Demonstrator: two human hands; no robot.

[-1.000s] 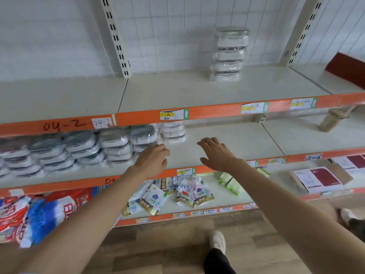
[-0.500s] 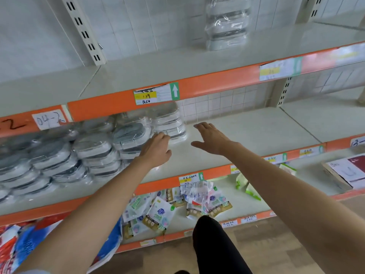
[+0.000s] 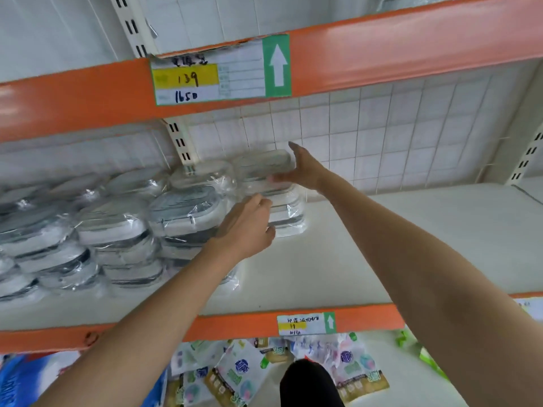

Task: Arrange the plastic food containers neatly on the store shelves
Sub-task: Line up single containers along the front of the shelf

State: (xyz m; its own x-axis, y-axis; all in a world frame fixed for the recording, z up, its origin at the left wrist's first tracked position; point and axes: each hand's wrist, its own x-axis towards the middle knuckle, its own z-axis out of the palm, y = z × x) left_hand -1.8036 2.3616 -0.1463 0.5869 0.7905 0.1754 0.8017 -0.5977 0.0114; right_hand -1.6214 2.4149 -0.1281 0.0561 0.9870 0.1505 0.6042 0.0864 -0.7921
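Observation:
A short stack of wrapped clear plastic food containers with grey lids (image 3: pixel 289 215) stands at the right end of a long row of the same containers (image 3: pixel 117 227) on the middle shelf (image 3: pixel 411 236). My right hand (image 3: pixel 305 170) clasps the stack's upper right side, thumb up behind it and fingers across its front. My left hand (image 3: pixel 246 226) is at the stack's near left side, fingers loosely bent and touching the wrap. The stack's upper part is blurred and partly hidden by my hands.
The orange edge of the shelf above (image 3: pixel 382 54), with a price label (image 3: pixel 220 71), hangs close over the containers. A white grid panel (image 3: pixel 396 136) backs the shelf. Small printed packets (image 3: pixel 241 374) lie on the shelf below. My dark-clad knee (image 3: pixel 308 383) is at the bottom.
I have moved in closer and lower. Both hands went forward from above the shelf's front to the end stack, the right one closing round its side.

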